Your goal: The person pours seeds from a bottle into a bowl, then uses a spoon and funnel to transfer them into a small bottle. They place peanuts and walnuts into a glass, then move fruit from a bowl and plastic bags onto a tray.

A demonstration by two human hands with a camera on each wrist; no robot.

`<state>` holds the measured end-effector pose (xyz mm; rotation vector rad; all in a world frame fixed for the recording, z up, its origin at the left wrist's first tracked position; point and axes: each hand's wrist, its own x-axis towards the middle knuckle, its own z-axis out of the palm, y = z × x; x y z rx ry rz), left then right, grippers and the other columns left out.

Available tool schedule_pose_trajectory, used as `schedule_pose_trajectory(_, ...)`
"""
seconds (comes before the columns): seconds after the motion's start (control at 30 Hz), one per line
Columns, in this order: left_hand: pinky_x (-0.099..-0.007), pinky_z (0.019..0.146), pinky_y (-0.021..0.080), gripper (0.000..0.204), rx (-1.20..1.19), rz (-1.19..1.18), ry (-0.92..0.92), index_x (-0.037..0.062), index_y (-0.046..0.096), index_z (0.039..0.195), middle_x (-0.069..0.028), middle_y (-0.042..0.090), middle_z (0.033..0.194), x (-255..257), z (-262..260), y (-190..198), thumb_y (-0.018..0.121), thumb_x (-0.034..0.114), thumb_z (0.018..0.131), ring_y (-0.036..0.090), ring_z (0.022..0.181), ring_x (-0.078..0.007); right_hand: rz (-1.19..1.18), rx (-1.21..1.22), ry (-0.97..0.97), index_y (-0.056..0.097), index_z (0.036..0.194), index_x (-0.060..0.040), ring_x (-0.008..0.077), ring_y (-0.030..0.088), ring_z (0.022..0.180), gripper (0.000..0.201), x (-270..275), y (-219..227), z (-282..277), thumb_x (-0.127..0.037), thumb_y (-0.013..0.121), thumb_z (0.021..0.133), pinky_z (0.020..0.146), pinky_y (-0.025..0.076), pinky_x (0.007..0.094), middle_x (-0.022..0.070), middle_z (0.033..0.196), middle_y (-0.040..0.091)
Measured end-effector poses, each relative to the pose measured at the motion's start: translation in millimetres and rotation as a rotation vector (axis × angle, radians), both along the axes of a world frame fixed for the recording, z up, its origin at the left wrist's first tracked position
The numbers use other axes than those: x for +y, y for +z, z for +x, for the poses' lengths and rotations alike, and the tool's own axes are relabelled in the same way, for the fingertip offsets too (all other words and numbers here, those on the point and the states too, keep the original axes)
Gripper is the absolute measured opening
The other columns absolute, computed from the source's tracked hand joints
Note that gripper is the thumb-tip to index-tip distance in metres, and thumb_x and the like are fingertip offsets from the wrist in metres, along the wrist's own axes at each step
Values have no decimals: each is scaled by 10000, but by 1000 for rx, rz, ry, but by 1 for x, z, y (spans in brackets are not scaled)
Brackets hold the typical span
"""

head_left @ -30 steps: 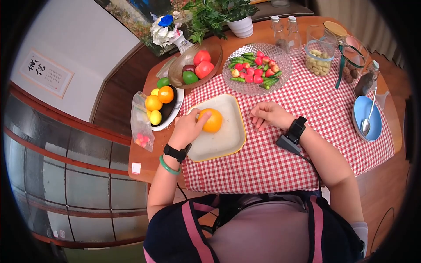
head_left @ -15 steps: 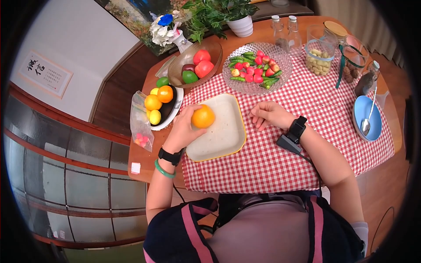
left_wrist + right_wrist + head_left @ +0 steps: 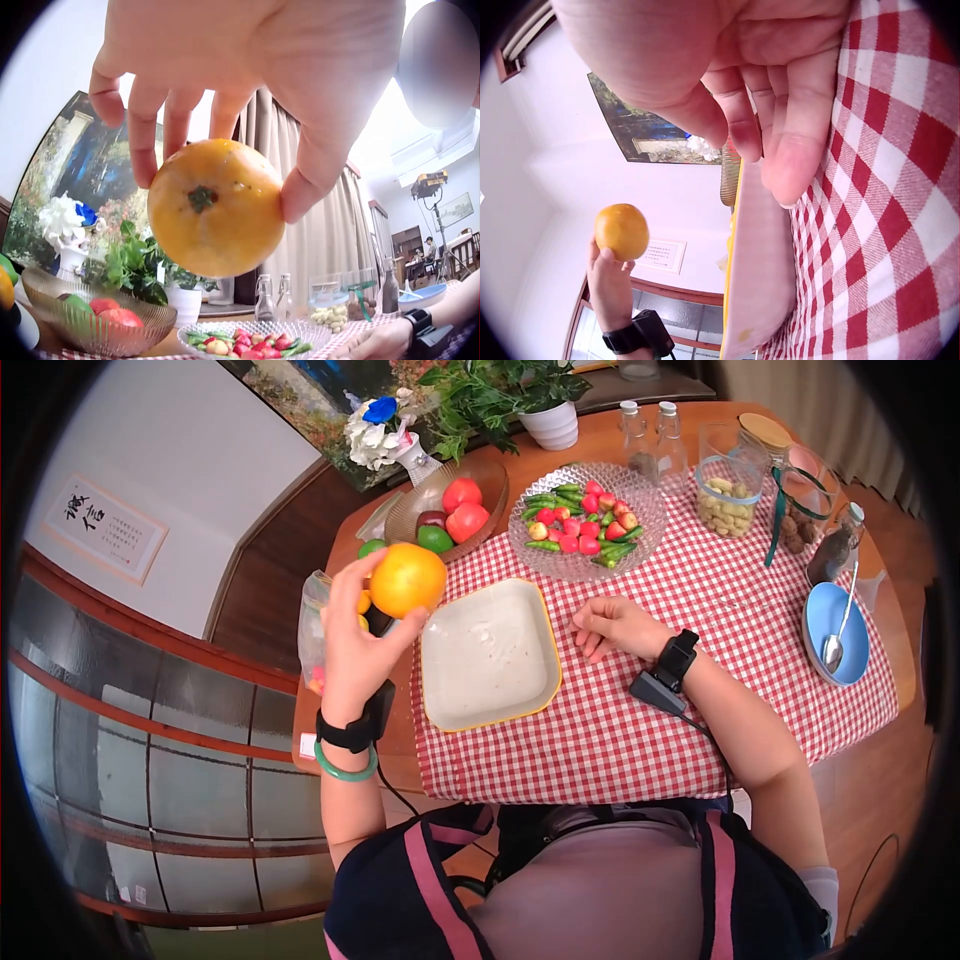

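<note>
A yellow-orange round fruit (image 3: pixel 409 581) is pinched between the thumb and fingers of the left hand (image 3: pixel 362 650), held up left of the white dish (image 3: pixel 490 655). The left wrist view shows the fruit (image 3: pixel 217 208) with its green stem end facing the camera, fingers on one side and thumb on the other. Beside the dish, the right hand (image 3: pixel 622 625) rests on the checkered cloth, fingers loosely curled and holding nothing; the right wrist view shows these fingers (image 3: pixel 799 161) close to the dish's side (image 3: pixel 761 247). The dish holds only small specks.
A brown glass bowl (image 3: pixel 405 510) with tomatoes and green fruit stands at the back left, the plate of yellow fruit partly hidden by the left hand. Behind the dish is a glass bowl (image 3: pixel 640 490) of peppers and small red fruit. Jars, bottles and a blue bowl (image 3: pixel 850 650) stand right.
The left hand has lifted the fruit out of the white dish and moved it up and left. The right hand has stayed in place.
</note>
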<state>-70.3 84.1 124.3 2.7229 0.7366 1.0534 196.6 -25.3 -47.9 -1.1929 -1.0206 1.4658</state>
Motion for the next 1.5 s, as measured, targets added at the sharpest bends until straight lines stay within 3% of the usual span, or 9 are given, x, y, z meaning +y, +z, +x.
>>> schedule_pose_trajectory(0.07, -360, 846, 468, 575, -138, -26, 5, 51, 539, 1178, -124, 589, 1096, -2, 2, -2, 754, 79, 646, 573, 1026, -261, 6, -1, 3, 579, 1016, -3, 129, 636, 687, 247, 1, 0, 0, -226, 478, 982, 629, 556, 252, 67, 826, 630)
schedule_pose_trajectory(0.27, -358, 846, 466, 545, 417, 37, -85, 60, 546, 1176, -115, 592, 1108, -5, 12, -48, 757, 156, 683, 584, 991, -253, 14, -15, 6, 575, 1023, -4, 130, 636, 696, 256, 1, -4, 1, -236, 476, 982, 638, 558, 254, 68, 833, 630)
schedule_pose_trajectory(0.43, -320, 783, 499, 577, -194, -335, 54, 42, 526, 1196, -125, 597, 1096, 74, 44, -37, 786, 224, 714, 616, 888, -208, 20, 28, -24, 581, 968, 7, 138, 634, 648, 242, 0, -1, -1, -224, 508, 966, 608, 559, 257, 72, 785, 626)
schedule_pose_trajectory(0.67, -295, 616, 523, 729, -274, -888, 264, -18, 425, 1250, -138, 600, 1042, 153, 100, -55, 705, 469, 786, 623, 827, -185, 29, 33, -14, 579, 956, 6, 139, 637, 670, 239, 0, -3, -1, -221, 503, 969, 616, 567, 262, 72, 804, 624)
schedule_pose_trajectory(0.8, -324, 741, 522, 623, -388, -1137, 214, 29, 476, 1235, -125, 587, 1096, 178, 110, -61, 581, 523, 870, 610, 959, -228, 10, -26, 0, 570, 1018, 11, 141, 638, 719, 261, -1, 0, 0, -225, 463, 987, 656, 568, 272, 75, 840, 623)
schedule_pose_trajectory(1.0, -398, 798, 499, 671, -476, -940, 247, 26, 437, 1310, -141, 622, 1043, 169, 93, -66, 633, 460, 837, 632, 900, -225, 29, 30, -1, 570, 1014, 14, 146, 639, 712, 251, 1, -6, 1, -214, 471, 983, 654, 570, 276, 79, 838, 621)
schedule_pose_trajectory(1.13, -394, 862, 473, 406, -65, -241, 478, 45, 682, 997, -160, 648, 1041, 197, 34, -83, 700, 366, 748, 608, 991, -313, 29, 14, -8, 570, 1011, 14, 144, 635, 710, 240, 1, -6, 1, -206, 477, 980, 646, 570, 276, 78, 836, 619)
schedule_pose_trajectory(1.33, -467, 944, 365, 571, 311, -123, 799, 118, 563, 1222, -110, 578, 1191, 202, -46, -93, 723, 352, 726, 550, 1105, -272, 3, 10, -12, 567, 1016, 19, 143, 629, 711, 226, 1, -1, 0, -186, 478, 978, 652, 572, 275, 77, 847, 608)
schedule_pose_trajectory(1.5, -472, 992, 291, 691, 411, 9, 815, 123, 532, 1272, -80, 574, 1203, 189, -47, -103, 759, 416, 690, 473, 1180, -245, 22, 13, -13, 570, 1005, 12, 137, 632, 709, 241, 0, -4, 1, -211, 483, 977, 644, 571, 271, 75, 839, 622)
